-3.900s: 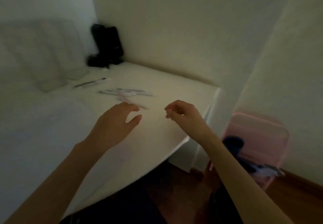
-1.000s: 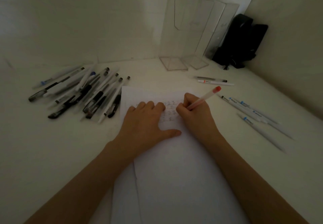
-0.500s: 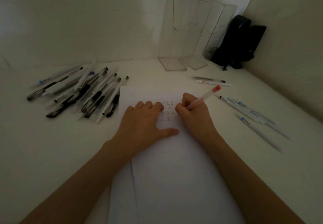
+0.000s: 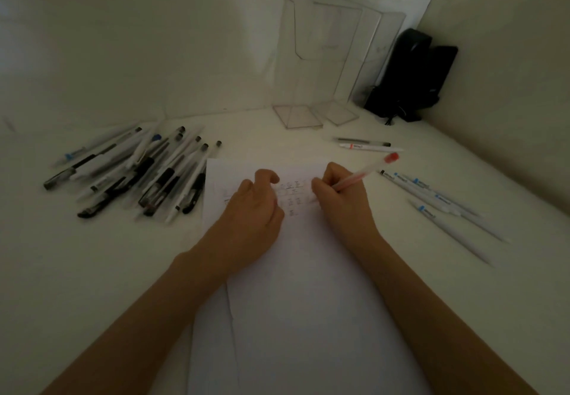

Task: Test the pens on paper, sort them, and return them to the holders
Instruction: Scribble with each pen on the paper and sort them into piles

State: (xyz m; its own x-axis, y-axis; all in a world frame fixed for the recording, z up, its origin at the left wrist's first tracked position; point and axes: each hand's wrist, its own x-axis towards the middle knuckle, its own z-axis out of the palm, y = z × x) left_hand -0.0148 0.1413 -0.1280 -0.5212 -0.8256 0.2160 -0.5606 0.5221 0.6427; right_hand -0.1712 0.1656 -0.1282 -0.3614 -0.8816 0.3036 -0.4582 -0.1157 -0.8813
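Item: pen-testing station, white table, dim light.

- Writing and labels: the paper carries small handwritten marks in rows near its far end, too small to read. The printed bands on the loose pens are blurred and cannot be read.
- Red-capped pen: one. The right hand grips it in a writing hold, cap pointing away to the right. The tip is hidden behind the fingers, over the marked part of the paper.
- Left hand: on the paper, just left of the marks. Its fingers are curled in and nothing shows in them.
- Pen pile: on the table left of the paper, mostly black-gripped pens, heaped and overlapping, so no exact count. One has a blue cap.
- Dark pen and white pen with red band: one of each, side by side beyond the paper and in front of the holders.
- White pens with blue bands: at least three, lying roughly parallel to the right of the paper. The blur prevents a firm count.
- Clear holders: two, upright against the far wall, with no pens visible in them.
- Black object: one, in the corner beside the holders, of a kind I cannot make out.
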